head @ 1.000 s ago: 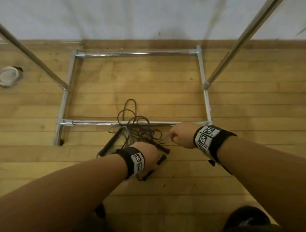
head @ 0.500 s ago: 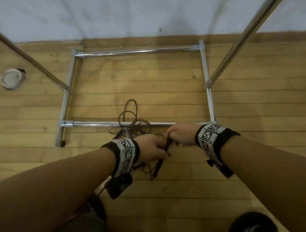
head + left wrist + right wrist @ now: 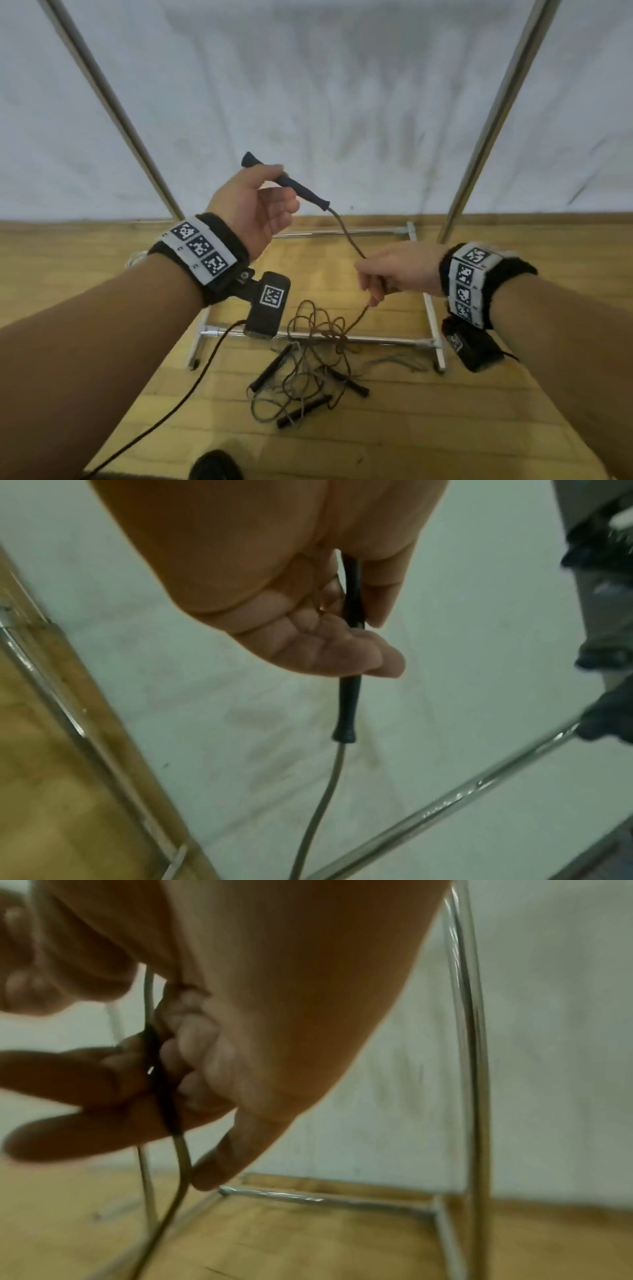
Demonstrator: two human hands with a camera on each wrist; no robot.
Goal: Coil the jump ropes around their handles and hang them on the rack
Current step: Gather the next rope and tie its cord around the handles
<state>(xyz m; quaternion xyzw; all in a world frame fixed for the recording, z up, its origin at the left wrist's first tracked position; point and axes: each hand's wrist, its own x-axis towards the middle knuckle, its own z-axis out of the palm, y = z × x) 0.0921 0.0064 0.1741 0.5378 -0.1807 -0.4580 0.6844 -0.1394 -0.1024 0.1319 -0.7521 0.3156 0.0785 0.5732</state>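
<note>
The left hand (image 3: 251, 205) grasps a black jump-rope handle (image 3: 294, 185) lifted before the white wall; the right hand (image 3: 397, 270) pinches its brown cord (image 3: 347, 236) lower right; the other ropes (image 3: 308, 370) lie tangled on the wooden floor (image 3: 376, 438) at the near bar of the metal rack (image 3: 383, 340).

Gym-like room, plank floor (image 3: 445, 428), steel rack (image 3: 432, 315), jump ropes (image 3: 308, 370)

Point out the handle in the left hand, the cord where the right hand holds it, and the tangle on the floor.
handle (image 3: 301, 190), head view, mid-shaft right of the fingers.
cord (image 3: 349, 238), head view, span above the right hand's grip.
tangle (image 3: 315, 342), head view, knotted loops over the rack's front bar.
</note>
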